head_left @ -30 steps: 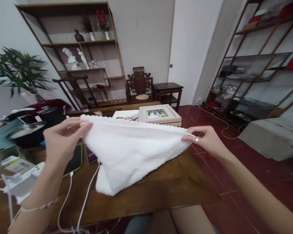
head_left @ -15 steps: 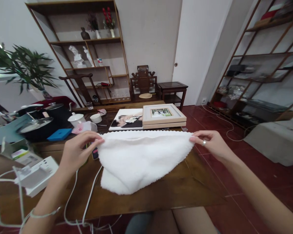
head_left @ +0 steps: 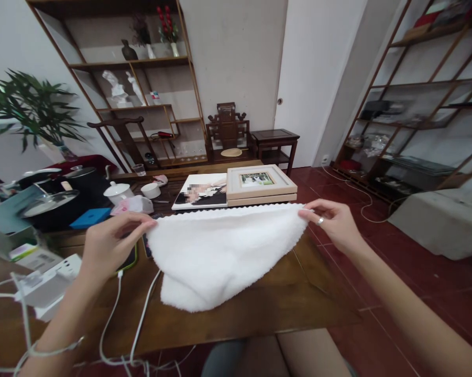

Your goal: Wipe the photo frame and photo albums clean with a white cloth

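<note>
A fluffy white cloth (head_left: 223,256) with a scalloped edge is stretched between my two hands above the wooden table (head_left: 259,319). My left hand (head_left: 113,238) pinches its upper left corner between thumb and fingers. At the upper right corner, my right hand (head_left: 330,217), with a ring on one finger, grips it the same way. The top edge runs nearly straight while the lower part hangs toward the table, its lower left corner drooping. Just beyond the cloth lie a photo print (head_left: 200,191) and a stack of light wooden picture frames (head_left: 261,183).
Left of the cloth are a white power strip (head_left: 53,285), white cables (head_left: 143,314), a blue box (head_left: 90,218), a lidded pan (head_left: 51,204) and a white teapot (head_left: 117,192). A phone with a green edge (head_left: 131,256) lies partly behind my left hand. Red floor tiles (head_left: 377,283) show at right.
The cloth and both hands have shifted slightly left in view, with the right corner raised a little. The whole scene has also moved left as the camera turned. Both hands keep their hold.
</note>
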A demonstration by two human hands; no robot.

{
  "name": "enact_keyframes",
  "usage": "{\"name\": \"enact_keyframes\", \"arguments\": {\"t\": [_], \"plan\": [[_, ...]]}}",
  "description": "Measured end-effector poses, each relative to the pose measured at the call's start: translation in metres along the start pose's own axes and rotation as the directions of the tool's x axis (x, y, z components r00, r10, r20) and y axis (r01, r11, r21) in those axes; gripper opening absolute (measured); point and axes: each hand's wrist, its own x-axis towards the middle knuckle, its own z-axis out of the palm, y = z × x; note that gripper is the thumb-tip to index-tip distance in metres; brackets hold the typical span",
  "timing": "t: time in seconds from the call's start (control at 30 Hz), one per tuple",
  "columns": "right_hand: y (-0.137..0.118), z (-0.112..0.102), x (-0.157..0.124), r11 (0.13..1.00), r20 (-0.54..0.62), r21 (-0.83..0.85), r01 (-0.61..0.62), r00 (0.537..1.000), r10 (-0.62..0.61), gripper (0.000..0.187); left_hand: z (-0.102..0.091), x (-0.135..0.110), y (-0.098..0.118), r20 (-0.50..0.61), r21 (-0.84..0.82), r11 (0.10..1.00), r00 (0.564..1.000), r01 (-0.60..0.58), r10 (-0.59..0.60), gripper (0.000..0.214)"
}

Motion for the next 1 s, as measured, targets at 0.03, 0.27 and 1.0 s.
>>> {"name": "enact_keyframes", "arguments": {"t": [0.03,0.27,1.0], "plan": [[-0.005,-0.003,0.006,0.999,-0.023,-0.017,0.028,0.999,-0.028,0.015,-0.002,0.006,0.003,-0.026,-0.007,1.0,1.0,0.0,0.0,0.004],[-0.075,-0.033,0.065,0.904,-0.255,-0.196,0.38,0.87,-0.422,0.015,-0.015,0.078,0.027,-0.321,0.129,0.99,0.943,-0.051,0.09,0.016],[-0.086,-0.025,0.125,0.885,-0.351,-0.117,0.451,0.815,-0.461,0.033,0.0,0.131,0.04,-0.287,0.385,0.914,0.925,-0.126,0.249,0.02]]}}
